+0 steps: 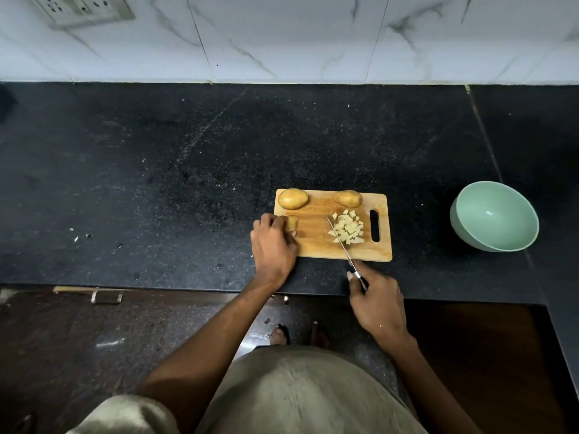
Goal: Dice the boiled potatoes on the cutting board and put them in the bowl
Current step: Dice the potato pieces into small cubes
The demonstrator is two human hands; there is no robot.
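Note:
A wooden cutting board (316,242) lies on the black counter. Two whole potatoes rest along its far edge, one at the left (293,198) and one at the right (347,198). A pile of pale potato dice (348,227) sits near the board's handle slot. My left hand (273,245) grips a potato piece (293,223) at the board's left edge. My right hand (377,303) holds a knife (340,239) by its handle, and the blade lies against the left side of the dice. A green bowl (496,242) stands to the right, with nothing visible inside.
The black stone counter (156,183) stretches wide to the left and behind the board, up to a marble-tiled wall (282,36) with a socket plate (81,7). The counter's front edge runs just below my hands. Small crumbs lie on the left part of the counter.

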